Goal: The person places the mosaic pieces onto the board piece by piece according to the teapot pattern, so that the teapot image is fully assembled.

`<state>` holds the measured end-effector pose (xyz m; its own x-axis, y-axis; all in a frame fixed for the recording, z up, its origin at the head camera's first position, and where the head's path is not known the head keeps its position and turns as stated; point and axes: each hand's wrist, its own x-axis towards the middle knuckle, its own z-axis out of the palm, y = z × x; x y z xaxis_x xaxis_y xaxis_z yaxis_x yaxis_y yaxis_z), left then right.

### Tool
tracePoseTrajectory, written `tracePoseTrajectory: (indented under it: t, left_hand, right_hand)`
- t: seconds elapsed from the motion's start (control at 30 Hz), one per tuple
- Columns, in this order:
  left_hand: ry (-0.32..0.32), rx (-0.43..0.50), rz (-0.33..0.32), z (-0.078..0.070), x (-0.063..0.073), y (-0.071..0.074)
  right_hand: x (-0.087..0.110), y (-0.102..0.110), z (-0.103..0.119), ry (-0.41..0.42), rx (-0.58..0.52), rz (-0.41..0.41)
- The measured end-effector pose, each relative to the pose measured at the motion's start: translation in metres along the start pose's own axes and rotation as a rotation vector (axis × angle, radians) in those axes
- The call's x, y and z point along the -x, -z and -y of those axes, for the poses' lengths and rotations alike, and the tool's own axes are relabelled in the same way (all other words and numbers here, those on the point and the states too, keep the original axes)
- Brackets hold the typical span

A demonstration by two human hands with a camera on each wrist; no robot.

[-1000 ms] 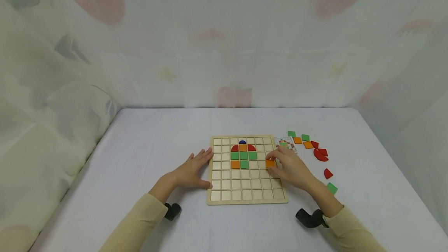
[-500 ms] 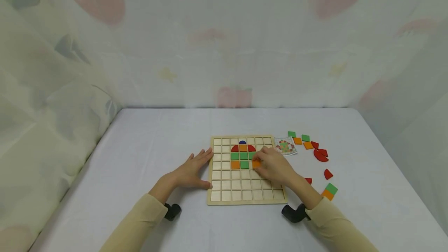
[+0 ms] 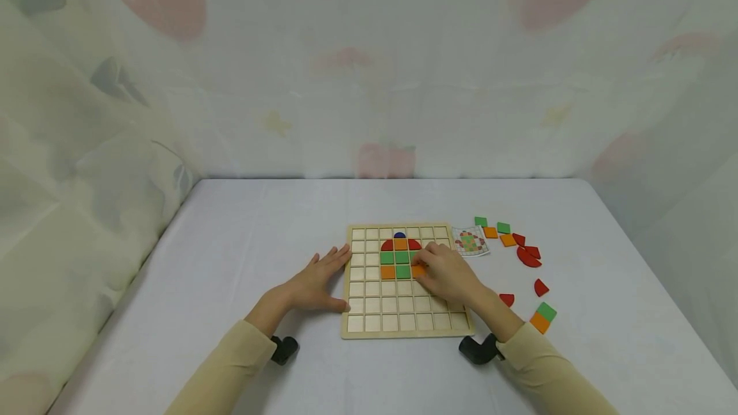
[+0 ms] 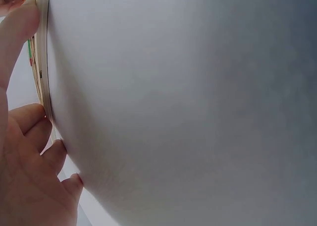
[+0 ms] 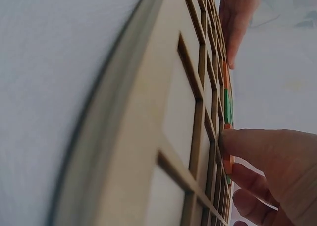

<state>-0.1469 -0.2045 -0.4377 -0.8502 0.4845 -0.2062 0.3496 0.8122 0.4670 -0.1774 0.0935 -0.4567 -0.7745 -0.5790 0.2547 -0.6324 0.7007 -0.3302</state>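
Note:
A wooden grid board (image 3: 406, 333) lies on the white cloth, with coloured tiles set in its upper middle cells. My right hand (image 3: 450, 277) pinches an orange square tile (image 3: 418, 271) at the cell right of a green square tile (image 3: 402, 271). In the right wrist view, the thumb and fingertips meet this orange tile (image 5: 228, 164); whether it lies fully flat is hard to see. My left hand (image 3: 314, 284) has its fingers spread, and its thumb and fingertips touch the board's left edge. The left wrist view shows that hand (image 4: 29, 161) against the board's side.
A small pattern card (image 3: 470, 242) lies by the board's upper right corner. Loose green, orange and red tiles are scattered to the right, among them a red rounded piece (image 3: 528, 257) and an orange square (image 3: 539, 322). White patterned cloth hangs behind the table.
My right hand has moved left across the board, carrying the orange tile from the right side into the cell beside the green one. My left hand has stayed put.

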Motion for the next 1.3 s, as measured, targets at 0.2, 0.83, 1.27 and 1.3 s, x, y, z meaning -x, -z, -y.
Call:
tracePoseTrajectory:
  t: [0.2,0.83,1.27,1.3]
  left_hand:
    - [-0.005,-0.005,-0.001,0.000,0.000,0.000]
    - [0.011,-0.005,0.006,-0.004,0.002,0.001]
    - [0.004,-0.010,0.003,-0.004,0.005,0.002]
    - [0.004,-0.008,0.003,-0.004,0.005,0.002]
  right_hand:
    - [0.000,-0.001,-0.001,0.004,0.009,-0.009]
    - [0.072,0.046,-0.032,-0.051,-0.029,-0.152]
    - [0.144,0.071,-0.073,-0.161,-0.029,-0.167]
    - [0.148,0.072,-0.076,-0.169,-0.029,-0.170]
